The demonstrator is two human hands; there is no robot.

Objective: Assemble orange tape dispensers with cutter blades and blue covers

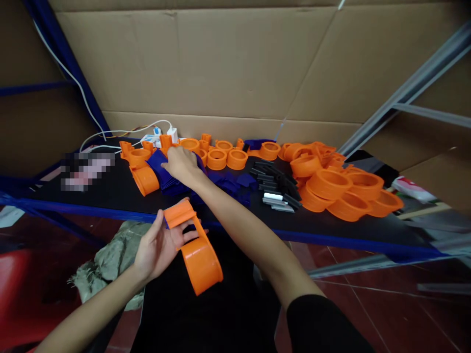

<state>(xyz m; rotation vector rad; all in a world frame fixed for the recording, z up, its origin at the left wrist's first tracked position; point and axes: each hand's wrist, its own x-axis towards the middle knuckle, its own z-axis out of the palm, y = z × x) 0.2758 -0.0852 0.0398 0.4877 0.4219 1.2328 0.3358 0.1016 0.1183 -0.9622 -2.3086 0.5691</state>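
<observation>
Black sleeve (324, 323) nearest; black shelf (110, 193), cardboard wall (206, 63), red floor (386, 304).

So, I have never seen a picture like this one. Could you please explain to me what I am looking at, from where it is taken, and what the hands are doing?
There is no machine here. The single picture comes from a camera worn on a person's head, looking forward and down, so the two bare arms entering from below belong to that person.

The left hand holds an orange plastic part, a round housing with a flat arm, just in front of the table edge. The right hand reaches out and rests on a pile of dark blue pieces on the black table.

Also on the table: many orange rings and housings, a small heap of black and silver strips, and at the back a white power strip with cables. Brown cardboard stands behind as a wall. One spot on the left is blurred, so I cannot tell what it is.
</observation>
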